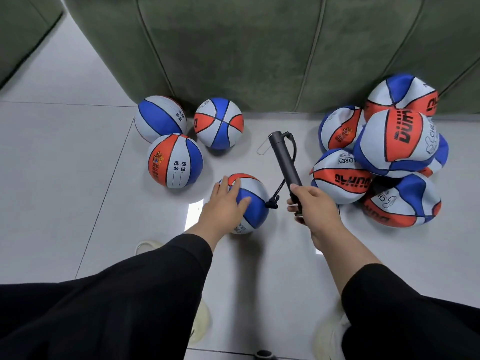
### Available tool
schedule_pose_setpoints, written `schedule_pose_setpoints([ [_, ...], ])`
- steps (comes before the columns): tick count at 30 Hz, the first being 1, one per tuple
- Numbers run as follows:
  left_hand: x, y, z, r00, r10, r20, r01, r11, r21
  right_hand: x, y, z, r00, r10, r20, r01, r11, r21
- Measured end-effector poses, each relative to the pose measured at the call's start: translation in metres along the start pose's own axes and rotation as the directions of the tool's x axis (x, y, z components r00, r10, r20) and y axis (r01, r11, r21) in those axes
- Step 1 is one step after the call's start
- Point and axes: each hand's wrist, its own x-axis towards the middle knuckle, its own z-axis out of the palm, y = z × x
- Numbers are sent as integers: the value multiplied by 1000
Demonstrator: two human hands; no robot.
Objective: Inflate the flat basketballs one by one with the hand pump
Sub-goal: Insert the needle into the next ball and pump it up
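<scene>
- left hand [225, 201] spread flat, fingers straight, pressing on top of a red, white and blue ball [249, 203] on the pale floor tiles [65, 178]; nothing clenched in it.
- right hand [313, 206] wrapped round the near end of a black hand pump [284, 159], grasping it; barrel slanted up and away toward the sofa, far end tipped left.
- thin black hose [279, 189] dropping from the pump to a dark fitting [272, 203] touching the right side of the ball under the left hand.
- second black loop of cord or hose [293, 146] curving along the right side of the barrel near its far end; thin wire foot [263, 148] folded out to the left there.
- three round, full-looking balls grouped to the left by the sofa base: one mostly blue and white [159, 118], one with a cross of seams [219, 123], one nearer with printed characters [175, 161].
- heap of crumpled, dented balls [384, 157] to the right of the pump, piled on each other, the farthest against the sofa.
- green padded sofa [259, 48] across the top.
- black sleeves [155, 281] on both arms, dark clothing low in view, pale shoes [330, 336] on the tiles beneath.
</scene>
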Motion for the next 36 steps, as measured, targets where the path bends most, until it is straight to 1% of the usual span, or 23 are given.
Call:
schedule_pose_setpoints([
  [3,5,-9,0,997,20,74,-23,999,44,12,5,0,997,39,67,-32,994,-109],
  [5,9,-13,0,998,29,64,-31,999,29,21,9,4,991,76,110,-55,983,-177],
  [7,16,-14,-1,998,36,56,-37,999,17,32,14,9,988,108,112,-76,964,-256],
  [8,20,-15,-2,997,42,57,-43,999,16,38,17,12,988,119,101,-87,958,-273],
  [11,30,-21,-5,994,73,77,-73,997,-1,54,20,20,985,165,57,-146,957,-253],
  [15,34,-29,-5,992,87,96,-83,996,-45,70,20,31,964,259,61,-231,929,-290],
  [18,35,-32,-4,994,73,78,-67,995,-78,78,14,39,918,384,98,-351,902,-253],
  [21,37,-34,-2,998,57,27,-54,995,-82,82,8,43,824,538,178,-493,835,-243],
  [23,39,-33,0,998,65,12,-64,996,-59,85,9,46,778,598,191,-568,800,-191],
  [26,41,-27,4,997,80,-8,-80,997,0,90,12,51,767,615,184,-613,786,-72],
  [30,43,-23,5,997,77,-6,-77,997,29,96,13,55,758,624,191,-628,777,-43],
  [33,42,-23,0,997,75,24,-76,996,38,97,12,59,794,591,143,-593,804,-29],
  [36,40,-23,-6,997,57,50,-60,997,55,95,11,65,852,516,91,-513,857,-55],
])
